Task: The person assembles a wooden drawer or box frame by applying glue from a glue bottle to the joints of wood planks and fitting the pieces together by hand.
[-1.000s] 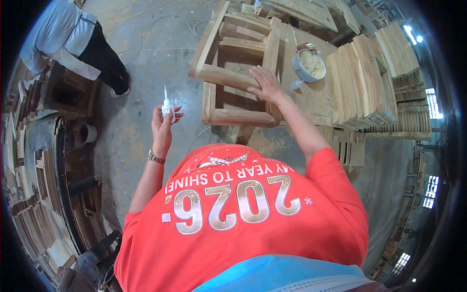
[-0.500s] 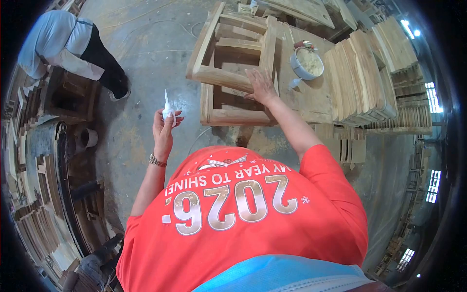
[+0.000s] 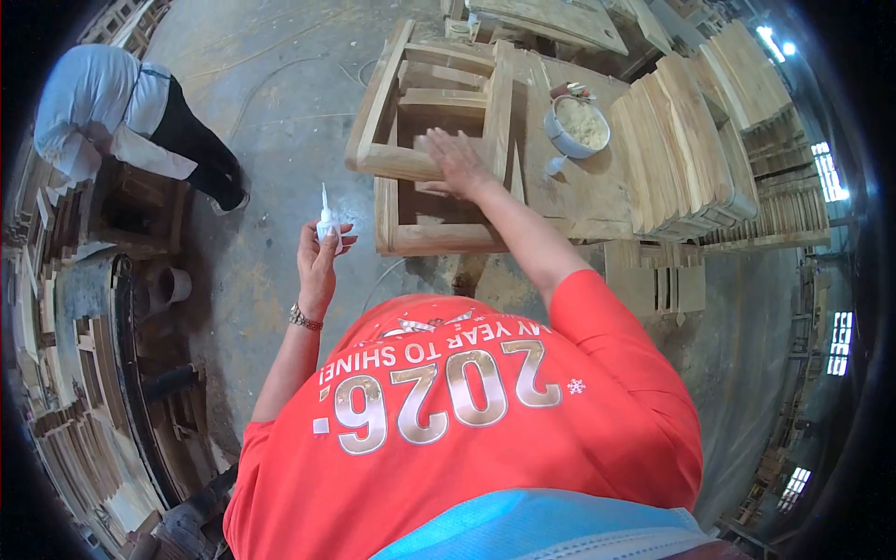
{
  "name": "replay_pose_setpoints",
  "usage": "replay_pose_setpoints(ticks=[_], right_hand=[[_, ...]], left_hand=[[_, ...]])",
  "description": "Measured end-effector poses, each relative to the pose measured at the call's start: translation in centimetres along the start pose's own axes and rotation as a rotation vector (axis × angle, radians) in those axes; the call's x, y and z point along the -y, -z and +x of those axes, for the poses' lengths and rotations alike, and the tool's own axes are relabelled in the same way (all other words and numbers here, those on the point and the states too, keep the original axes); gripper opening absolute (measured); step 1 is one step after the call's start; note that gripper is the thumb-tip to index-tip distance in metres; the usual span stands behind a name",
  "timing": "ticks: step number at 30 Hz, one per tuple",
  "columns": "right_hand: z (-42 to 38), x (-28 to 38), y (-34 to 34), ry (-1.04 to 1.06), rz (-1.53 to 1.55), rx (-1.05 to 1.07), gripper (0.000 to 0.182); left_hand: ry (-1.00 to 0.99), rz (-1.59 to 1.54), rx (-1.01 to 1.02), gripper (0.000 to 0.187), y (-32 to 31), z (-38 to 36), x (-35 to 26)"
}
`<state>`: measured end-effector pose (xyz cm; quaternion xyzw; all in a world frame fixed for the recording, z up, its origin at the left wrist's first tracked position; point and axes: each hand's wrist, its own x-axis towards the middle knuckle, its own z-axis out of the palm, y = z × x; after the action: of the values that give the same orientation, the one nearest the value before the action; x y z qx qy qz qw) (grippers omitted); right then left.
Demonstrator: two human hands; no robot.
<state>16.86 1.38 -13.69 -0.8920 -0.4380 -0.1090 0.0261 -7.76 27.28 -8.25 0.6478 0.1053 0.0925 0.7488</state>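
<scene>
A small white glue bottle with a thin pointed nozzle is held upright in the left hand, whose grip is closed round the bottle's body, fingers curled at its right side; a bracelet is worn at the wrist. The bottle is held over the concrete floor, just off the 9 o'clock edge of a wooden chair frame.

The frame is laid on a wooden tabletop, hanging partly past its near and left edges. The right hand is laid flat on a front rail of the frame, fingers spread and pointing toward 11 o'clock; its grip is open and nothing is clasped.

At 2 o'clock from that hand, a white bowl filled with pale sawdust-like material is set on the tabletop. Just beyond the bowl, at 3 o'clock, a row of wooden boards is stacked on edge, leaning together.

The red T-shirt of the person fills the lower part of the view. At 10 o'clock, well apart, another person in a light blue shirt is bent over a wooden box on the floor.
</scene>
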Motion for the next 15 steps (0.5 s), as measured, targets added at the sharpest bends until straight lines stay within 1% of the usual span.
replay_pose_setpoints(ticks=[1,3,7,9,11,13,15], right_hand=[[0.1,-0.6,0.2,-0.005,-0.004,-0.004,0.107],[0.2,-1.4,0.5,0.032,0.006,0.076,0.104],[-4.1,-5.4,3.6,0.045,0.106,0.071,0.1],[-5.7,-6.1,4.8,0.002,-0.027,0.247,0.108],[-4.9,-4.5,5.7,0.012,-0.076,0.29,0.11],[-3.2,-2.3,5.2,0.01,-0.118,0.33,0.113],[-1.1,0.1,3.9,0.035,-0.177,0.251,0.115]], left_hand=[[-0.016,-0.008,0.007,0.033,-0.2,0.0,-0.3],[-0.034,-0.015,0.02,0.033,-0.3,0.1,-0.8],[-0.057,-0.042,-0.053,0.033,0.4,-0.5,-1.2],[-0.06,-0.057,-0.083,0.033,1.0,-1.0,-0.8],[-0.009,-0.051,-0.114,0.032,1.3,-1.3,-0.2],[0.001,-0.053,-0.115,0.032,1.1,-1.3,0.1],[0.009,-0.049,-0.112,0.032,0.6,-1.0,-0.1]])
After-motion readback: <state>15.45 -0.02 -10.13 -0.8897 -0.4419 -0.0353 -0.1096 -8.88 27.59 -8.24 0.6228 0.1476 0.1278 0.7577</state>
